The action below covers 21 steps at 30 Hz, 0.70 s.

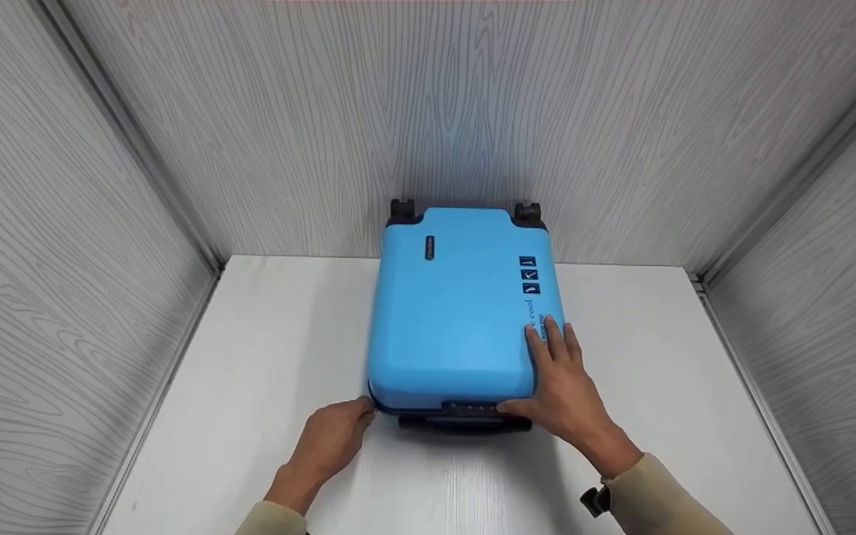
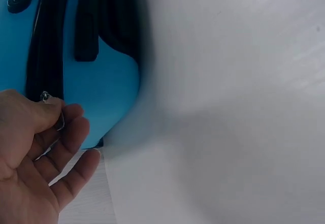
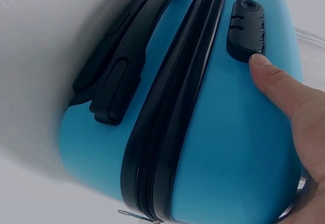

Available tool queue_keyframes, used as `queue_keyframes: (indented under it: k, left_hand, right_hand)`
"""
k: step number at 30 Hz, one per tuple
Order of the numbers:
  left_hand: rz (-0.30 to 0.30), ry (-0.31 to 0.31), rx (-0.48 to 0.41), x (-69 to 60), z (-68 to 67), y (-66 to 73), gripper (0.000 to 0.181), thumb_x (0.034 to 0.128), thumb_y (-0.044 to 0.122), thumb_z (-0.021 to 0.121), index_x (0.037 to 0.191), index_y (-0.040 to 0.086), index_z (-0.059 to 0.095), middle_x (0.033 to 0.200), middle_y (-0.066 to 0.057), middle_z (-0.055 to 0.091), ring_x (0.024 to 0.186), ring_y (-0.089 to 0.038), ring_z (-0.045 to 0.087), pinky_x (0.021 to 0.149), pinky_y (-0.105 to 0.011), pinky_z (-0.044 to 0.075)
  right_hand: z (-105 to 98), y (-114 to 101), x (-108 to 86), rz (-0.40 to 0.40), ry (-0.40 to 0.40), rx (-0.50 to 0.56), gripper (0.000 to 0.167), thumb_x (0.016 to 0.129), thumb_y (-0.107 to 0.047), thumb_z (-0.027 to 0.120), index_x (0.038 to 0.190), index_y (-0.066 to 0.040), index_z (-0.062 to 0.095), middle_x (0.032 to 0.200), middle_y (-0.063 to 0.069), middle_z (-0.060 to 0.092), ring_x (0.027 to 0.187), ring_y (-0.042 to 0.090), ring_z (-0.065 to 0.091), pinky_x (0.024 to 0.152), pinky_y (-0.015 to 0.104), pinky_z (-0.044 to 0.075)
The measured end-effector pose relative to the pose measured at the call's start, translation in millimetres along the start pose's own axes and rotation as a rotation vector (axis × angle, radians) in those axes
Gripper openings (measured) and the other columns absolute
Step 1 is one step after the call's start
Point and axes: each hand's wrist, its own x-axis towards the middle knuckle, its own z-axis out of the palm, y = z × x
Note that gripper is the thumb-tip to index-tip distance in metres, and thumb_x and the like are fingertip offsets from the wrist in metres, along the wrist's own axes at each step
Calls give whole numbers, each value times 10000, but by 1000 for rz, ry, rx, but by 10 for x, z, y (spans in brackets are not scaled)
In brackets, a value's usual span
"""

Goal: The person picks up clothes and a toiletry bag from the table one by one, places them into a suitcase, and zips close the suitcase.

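A light blue hard-shell suitcase (image 1: 458,312) lies flat on the white surface, its wheels toward the back wall. At its near left corner my left hand (image 1: 335,438) pinches a metal zipper pull (image 2: 62,122) between thumb and fingers. My right hand (image 1: 565,390) rests on the near right part of the lid with fingers spread. Its thumb touches the end of the black combination lock (image 3: 246,31). The black-edged zipper (image 3: 147,168) looks closed along the stretch in the right wrist view, where a second zipper pull (image 3: 134,214) hangs at the corner.
A black carry handle (image 3: 119,87) is on the suitcase's near side. Two black wheels (image 1: 402,209) show at the far end, close to the grey wood-grain back wall (image 1: 465,111). Similar panels (image 1: 19,260) stand left and right of the white tabletop (image 1: 264,334).
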Motion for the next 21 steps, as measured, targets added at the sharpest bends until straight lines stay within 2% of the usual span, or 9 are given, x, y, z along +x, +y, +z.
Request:
queue_keyframes:
  k: [2, 5, 11, 14, 16, 19, 21]
  left_hand:
    - [-25, 10, 4, -8, 16, 22, 64, 989, 132, 735, 1016, 114, 790, 895, -6, 796, 811, -173, 753, 709, -352, 604]
    - [-24, 52, 25, -16, 57, 51, 105, 989, 141, 733, 1017, 86, 818, 899, -43, 807, 831, -218, 772, 719, -381, 619]
    - [-15, 116, 10, -24, 100, 78, 98, 974, 94, 737, 943, 87, 830, 767, 1, 762, 712, -145, 702, 642, -314, 573]
    - [10, 102, 3, -28, 102, 101, 112, 979, 94, 728, 937, 100, 833, 753, 25, 751, 701, -109, 673, 641, -293, 558]
    - [48, 88, 2, -26, 120, 130, 125, 984, 98, 721, 925, 113, 831, 757, 27, 749, 712, -109, 677, 646, -296, 562]
    - [100, 71, -2, -16, 163, 178, 176, 990, 103, 715, 843, 153, 799, 726, 55, 718, 689, -89, 647, 622, -280, 541]
    - [112, 70, -11, -8, 191, 202, 206, 990, 101, 715, 805, 172, 775, 696, 72, 687, 671, -80, 625, 608, -277, 525]
  right_hand:
    - [0, -5, 5, -4, 2, 0, 1332, 654, -498, 1005, 1688, -109, 261, 1762, 179, 138, 1617, 482, 80, 1056, 649, 508]
    - [-2, -11, 10, -5, 10, 5, 1331, 652, -493, 1007, 1688, -111, 264, 1763, 175, 138, 1617, 482, 82, 1061, 654, 503]
    - [-3, -7, 0, -12, 17, -5, 1326, 652, -503, 1004, 1682, -93, 276, 1755, 196, 152, 1611, 499, 94, 1054, 653, 508]
    - [-2, 4, -9, -16, 21, -11, 1324, 653, -508, 1001, 1679, -86, 279, 1750, 206, 161, 1608, 504, 103, 1053, 651, 509]
    - [-5, 6, -14, -13, 19, -7, 1324, 655, -506, 1001, 1681, -90, 275, 1752, 202, 158, 1610, 501, 98, 1058, 654, 504]
    - [0, 5, -16, -12, 13, 0, 1323, 659, -498, 1002, 1683, -92, 269, 1755, 196, 151, 1612, 498, 92, 1067, 657, 496]
    - [4, 0, -14, -14, 10, 2, 1321, 661, -495, 1001, 1683, -92, 267, 1756, 194, 150, 1613, 497, 90, 1070, 654, 496]
